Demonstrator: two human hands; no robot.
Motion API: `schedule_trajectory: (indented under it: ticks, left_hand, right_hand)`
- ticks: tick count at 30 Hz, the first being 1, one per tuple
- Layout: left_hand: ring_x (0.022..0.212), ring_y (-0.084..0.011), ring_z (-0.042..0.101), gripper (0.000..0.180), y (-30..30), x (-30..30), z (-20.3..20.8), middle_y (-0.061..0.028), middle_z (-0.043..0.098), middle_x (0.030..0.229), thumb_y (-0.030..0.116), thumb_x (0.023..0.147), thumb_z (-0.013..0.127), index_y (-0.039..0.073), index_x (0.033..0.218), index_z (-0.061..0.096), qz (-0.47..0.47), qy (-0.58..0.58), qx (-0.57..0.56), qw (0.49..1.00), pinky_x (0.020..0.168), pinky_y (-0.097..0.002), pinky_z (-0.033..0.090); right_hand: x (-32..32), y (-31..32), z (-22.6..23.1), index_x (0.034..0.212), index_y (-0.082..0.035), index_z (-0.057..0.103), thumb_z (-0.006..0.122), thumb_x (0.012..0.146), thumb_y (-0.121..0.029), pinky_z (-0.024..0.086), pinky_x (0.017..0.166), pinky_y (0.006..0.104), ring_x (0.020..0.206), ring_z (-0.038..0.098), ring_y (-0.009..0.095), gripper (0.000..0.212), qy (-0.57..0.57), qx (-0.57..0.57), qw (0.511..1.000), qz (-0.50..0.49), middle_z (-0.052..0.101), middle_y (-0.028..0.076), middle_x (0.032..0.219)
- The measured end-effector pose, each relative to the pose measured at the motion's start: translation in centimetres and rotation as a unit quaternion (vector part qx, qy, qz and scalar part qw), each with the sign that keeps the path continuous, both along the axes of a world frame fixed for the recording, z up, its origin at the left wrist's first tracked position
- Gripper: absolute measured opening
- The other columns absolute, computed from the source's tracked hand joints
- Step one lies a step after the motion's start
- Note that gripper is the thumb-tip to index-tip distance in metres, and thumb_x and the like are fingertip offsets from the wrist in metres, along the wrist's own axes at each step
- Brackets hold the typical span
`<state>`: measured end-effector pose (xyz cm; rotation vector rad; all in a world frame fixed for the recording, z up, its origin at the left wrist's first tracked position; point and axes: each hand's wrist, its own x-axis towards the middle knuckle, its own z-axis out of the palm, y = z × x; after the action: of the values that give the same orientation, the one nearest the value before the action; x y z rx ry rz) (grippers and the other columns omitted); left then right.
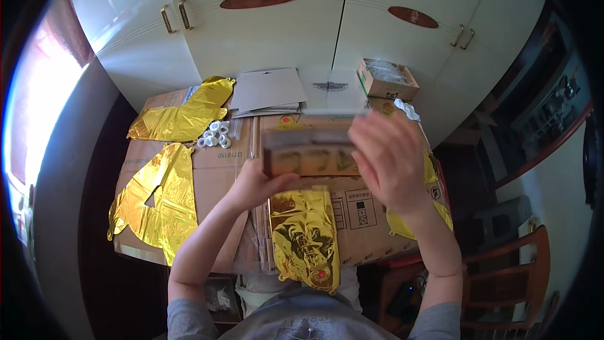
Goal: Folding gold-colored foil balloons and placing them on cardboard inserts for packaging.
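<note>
My left hand [257, 186] grips the left end of a flat, brown rectangular package [308, 154], thumb along its lower edge and fingers behind it. A dark band runs across its upper part, and its front is motion-blurred. At the package's right end is my right hand [391, 160]; its fingers are smeared, so I cannot tell whether they hold it. Just below, a crumpled gold foil balloon [304, 233] lies flat over the near edge of the cardboard-covered table [220, 198].
Flat gold foil balloons [160, 198] lie on the left, another [182, 116] behind. Several white rings [215, 135] sit beside it. Grey card sheets [269, 88] are stacked at the back, a small carton [389, 82] to their right. White cabinets [264, 31] stand behind; a wooden chair [509, 277] is at right.
</note>
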<state>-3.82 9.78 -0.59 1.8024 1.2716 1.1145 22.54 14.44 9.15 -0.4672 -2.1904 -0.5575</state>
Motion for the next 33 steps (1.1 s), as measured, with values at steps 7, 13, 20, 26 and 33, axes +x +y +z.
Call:
schedule_trajectory:
  ticks: [7, 13, 20, 26, 33]
  left_hand:
    - [0.094, -0.0148, 0.064, 0.032, -0.3, -2.7, -5.3, -0.0085, 0.069, 0.107, 0.008, 0.087, 0.071, -0.005, 0.116, 0.062, 0.075, -0.258, -0.256, 0.929, 0.085, -0.0302, 0.052]
    - [0.104, -0.0203, 0.064, 0.062, 0.5, -2.7, -8.4, -0.0151, 0.064, 0.119, 0.012, 0.08, 0.077, -0.005, 0.131, 0.047, 0.126, -0.125, -0.196, 0.964, 0.09, -0.0337, 0.052]
    - [0.118, -0.0388, 0.058, 0.103, 0.7, -1.1, -8.5, -0.0235, 0.058, 0.129, 0.025, 0.075, 0.079, 0.003, 0.152, 0.014, 0.192, 0.082, -0.09, 0.974, 0.098, -0.045, 0.047]
    - [0.111, -0.0347, 0.058, 0.078, 0.1, -1.0, -7.8, -0.0137, 0.062, 0.118, 0.029, 0.071, 0.08, 0.014, 0.14, 0.047, 0.174, 0.245, -0.017, 0.954, 0.095, -0.0418, 0.048]
    - [0.096, -0.0292, 0.056, 0.063, -0.1, -0.9, -8.3, -0.0087, 0.059, 0.094, 0.034, 0.069, 0.079, 0.017, 0.126, 0.06, 0.19, 0.312, 0.026, 0.931, 0.085, -0.0401, 0.048]
  right_hand:
    - [0.7, 3.3, -15.5, 0.148, -0.002, 0.025, 0.072, 0.086, -0.008, 0.051, 0.076, 0.0286, 0.087, 0.059, 0.016, 0.078, 0.22, -0.604, 0.764, 0.053, 0.051, 0.014, 0.118]
    - [-0.8, 2.5, -18.0, 0.144, -0.011, 0.038, 0.073, 0.082, -0.003, 0.051, 0.076, 0.0271, 0.082, 0.058, 0.015, 0.072, 0.193, -0.627, 0.754, 0.011, 0.05, 0.012, 0.115]
    - [-0.6, 3.6, -20.0, 0.129, -0.006, 0.057, 0.072, 0.083, -0.005, 0.05, 0.086, 0.0358, 0.102, 0.058, 0.029, 0.048, 0.115, -0.521, 0.845, -0.038, 0.049, 0.016, 0.125]
    - [-1.8, 4.0, -20.9, 0.128, -0.003, 0.055, 0.073, 0.082, -0.01, 0.049, 0.09, 0.0385, 0.114, 0.057, 0.031, 0.05, 0.136, -0.484, 0.864, -0.035, 0.043, 0.019, 0.136]
    - [-1.8, 2.6, -21.2, 0.133, -0.01, 0.053, 0.075, 0.081, -0.038, 0.035, 0.103, 0.0577, 0.133, 0.037, 0.039, 0.063, -0.028, -0.366, 0.921, -0.129, 0.032, 0.02, 0.149]
